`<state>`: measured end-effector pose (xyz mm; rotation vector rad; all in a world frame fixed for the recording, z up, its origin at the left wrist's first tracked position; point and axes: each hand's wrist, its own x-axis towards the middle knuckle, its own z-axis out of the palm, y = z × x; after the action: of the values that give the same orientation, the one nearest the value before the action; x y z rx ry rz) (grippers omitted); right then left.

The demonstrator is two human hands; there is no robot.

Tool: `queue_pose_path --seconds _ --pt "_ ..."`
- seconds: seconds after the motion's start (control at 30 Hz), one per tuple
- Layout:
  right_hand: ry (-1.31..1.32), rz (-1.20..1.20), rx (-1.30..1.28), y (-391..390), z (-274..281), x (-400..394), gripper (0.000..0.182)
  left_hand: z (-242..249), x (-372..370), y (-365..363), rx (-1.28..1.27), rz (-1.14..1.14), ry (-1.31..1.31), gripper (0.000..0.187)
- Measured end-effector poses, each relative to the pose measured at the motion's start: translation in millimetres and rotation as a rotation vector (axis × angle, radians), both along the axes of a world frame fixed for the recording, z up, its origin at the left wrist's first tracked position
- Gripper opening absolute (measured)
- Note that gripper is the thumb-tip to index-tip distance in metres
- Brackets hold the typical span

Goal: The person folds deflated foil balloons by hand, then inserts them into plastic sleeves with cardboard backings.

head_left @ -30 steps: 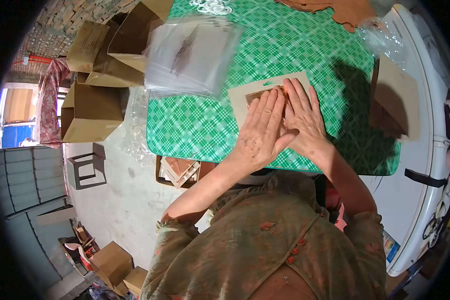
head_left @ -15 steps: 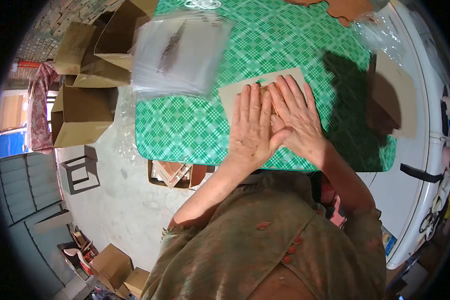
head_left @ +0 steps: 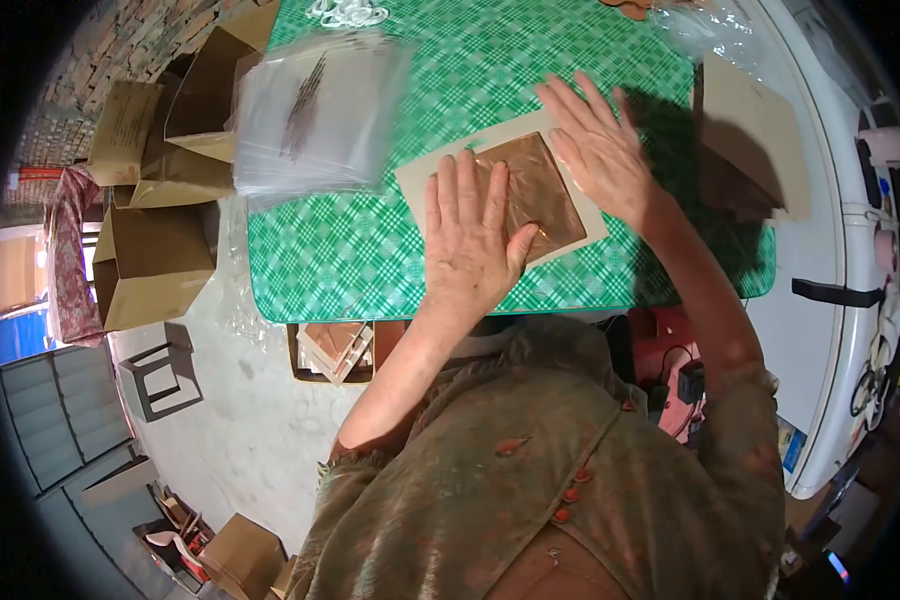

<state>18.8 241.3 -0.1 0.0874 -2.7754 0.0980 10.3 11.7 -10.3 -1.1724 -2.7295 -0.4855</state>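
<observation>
My left hand [head_left: 468, 245] lies flat, fingers extended, over the left part of a shiny brown square sheet [head_left: 548, 185] that looks wrapped in clear film. Its thumb rests on the sheet's lower edge. Beneath the sheet is a larger beige board [head_left: 417, 184], whose margins show around it. My right hand [head_left: 605, 150] is open with fingers spread, at the upper right of the board, and holds nothing. Both lie over the green checked tablecloth [head_left: 340, 250].
A stack of clear plastic bags [head_left: 360, 125] is at the table's left, with white cord [head_left: 348, 13] behind it. More beige board [head_left: 745, 115] lies at the right, partly in shadow. Open cardboard boxes [head_left: 160, 240] stand left of the table. Below its front edge sits a box of pieces [head_left: 335, 350].
My hands, side by side on the board before, have moved apart. The right has shifted up and right, uncovering the brown sheet; the left has moved slightly left. The camera view has shifted too.
</observation>
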Motion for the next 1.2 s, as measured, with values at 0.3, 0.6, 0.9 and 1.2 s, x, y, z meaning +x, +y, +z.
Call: queue_pose_path --seconds 0.3,0.6,0.9,1.2 --pt "-0.076 0.208 -0.148 -9.1 -8.3 21.7 0.047 5.7 18.1 -12.3 0.006 -0.067 -0.022 0.073" --pt "0.122 0.012 -0.370 -38.7 13.8 175.0 0.035 7.4 66.0 -38.1 0.005 -0.203 -0.124 0.079" --pt "-0.573 -0.064 -1.486 -111.2 -39.4 218.5 0.038 6.6 64.7 -39.3 0.029 -0.205 -0.153 0.072" --pt "-0.189 0.092 -1.487 -146.6 -75.5 190.1 0.070 10.4 59.0 -40.5 0.011 -0.187 -0.096 0.064"
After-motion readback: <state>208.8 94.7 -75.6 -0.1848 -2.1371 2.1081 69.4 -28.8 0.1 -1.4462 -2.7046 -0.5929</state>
